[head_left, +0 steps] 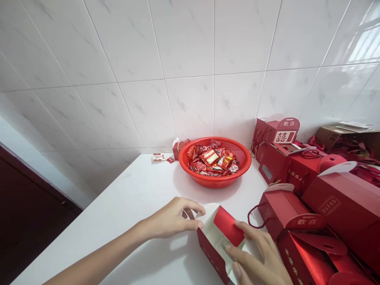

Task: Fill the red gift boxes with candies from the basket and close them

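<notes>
An open red paper gift box [212, 253] with a white inside lies tilted on the white table, near its front. My left hand [181, 217] is at the box's far left end, thumb and forefinger bent around the pale end flap there. On the near right side, my right hand [258, 253] grips the box, with fingers over its red side flap and reaching into the white inside. No contents show in the part of the box I can see. Beyond the hands stands a red plastic basket [215, 182] full of wrapped sweets [210, 158].
Several red gift boxes [341, 206] with cord handles crowd the right side. A brown carton [329, 136] stands behind them. Printed cards [160, 157] and a small red box [178, 149] lie left of the basket, by the tiled wall [190, 103].
</notes>
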Demonstrator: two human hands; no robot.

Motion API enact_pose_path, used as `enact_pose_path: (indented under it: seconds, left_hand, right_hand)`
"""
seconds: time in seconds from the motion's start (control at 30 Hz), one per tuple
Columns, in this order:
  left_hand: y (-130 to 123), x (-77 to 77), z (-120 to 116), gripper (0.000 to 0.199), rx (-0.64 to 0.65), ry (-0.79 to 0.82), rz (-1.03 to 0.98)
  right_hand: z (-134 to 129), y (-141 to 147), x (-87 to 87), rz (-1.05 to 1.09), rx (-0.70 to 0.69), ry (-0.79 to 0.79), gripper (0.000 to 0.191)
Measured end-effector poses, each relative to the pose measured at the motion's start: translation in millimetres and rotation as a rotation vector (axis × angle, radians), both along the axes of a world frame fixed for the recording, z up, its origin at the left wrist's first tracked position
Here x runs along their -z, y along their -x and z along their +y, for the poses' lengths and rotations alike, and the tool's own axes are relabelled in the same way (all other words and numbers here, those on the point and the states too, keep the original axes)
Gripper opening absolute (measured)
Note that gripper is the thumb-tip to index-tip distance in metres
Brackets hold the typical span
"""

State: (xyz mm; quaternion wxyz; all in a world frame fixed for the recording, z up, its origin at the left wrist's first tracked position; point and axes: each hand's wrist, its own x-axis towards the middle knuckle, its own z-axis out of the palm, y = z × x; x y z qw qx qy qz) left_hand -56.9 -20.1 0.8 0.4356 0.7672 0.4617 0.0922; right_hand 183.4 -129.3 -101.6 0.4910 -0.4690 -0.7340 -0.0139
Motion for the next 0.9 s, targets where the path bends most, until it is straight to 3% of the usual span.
enact_pose_path:
  seconds: [0.13,0.3,0.43,0.6,0.8,0.9]
  left_hand:
    - [2.0,4.1,1.8,0.044,0.008,0.046,-0.021]
    - [1.9,-8.9,-4.4,0.055,0.03,0.068,0.005]
    - [3.5,-21.1,-7.9,0.066,0.18,0.122,0.005]
    - [1.4,-19.8,-12.3,0.073,0.262,0.13,-0.039]
    - [-4.4,-20.8,-10.3,0.062,0.062,0.165,0.018]
    - [-0.8,-20.2,-1.7,0.067,0.135,0.24,0.022]
  right_hand:
    - [5.0,-0.1,7.5,-0.106,-0.008,-0.023,0.035]
    - [8.4,-2.7,15.6,-0.146,-0.013,0.064,0.052]
    - [8.8,-3.5,21.7,-0.064,0.057,0.209,0.079]
    - [11.8,-10.8,36.3,-0.109,0.006,0.312,0.095]
    - [19.6,4.9,47.4,-0.123,0.194,0.323,0.118]
    - [22.3,12.2,46.3,-0.134,0.212,0.275,0.124]
